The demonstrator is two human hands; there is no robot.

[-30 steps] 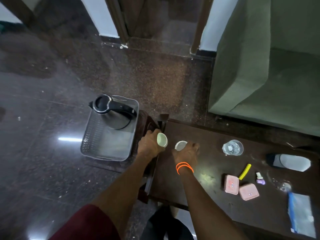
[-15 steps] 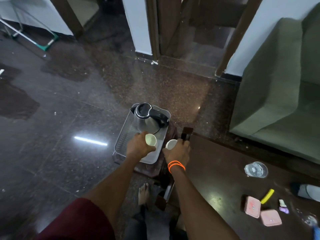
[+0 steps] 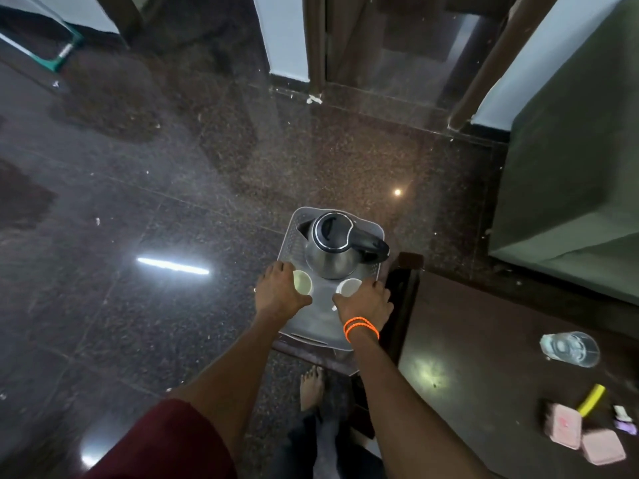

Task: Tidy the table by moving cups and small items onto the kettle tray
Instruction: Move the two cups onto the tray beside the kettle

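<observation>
Both hands are over the grey tray [image 3: 313,335], just on my side of the kettle [image 3: 333,250]: left hand [image 3: 278,293] wrapped around one white cup [image 3: 302,281], right hand [image 3: 366,302] around the other white cup [image 3: 349,286], both held by the sides so they can drop upright into the free strip of tray. Cups sit side by side, near the kettle; can't tell if either touches the tray floor. The glass [image 3: 570,349], yellow item [image 3: 592,404] and pink cases [image 3: 584,435] lie on the tabletop [image 3: 484,392], well apart from the kettle.

Two white cups [image 3: 302,281], one kettle [image 3: 333,248], one glass [image 3: 570,349], two pink boxes [image 3: 562,425].
</observation>
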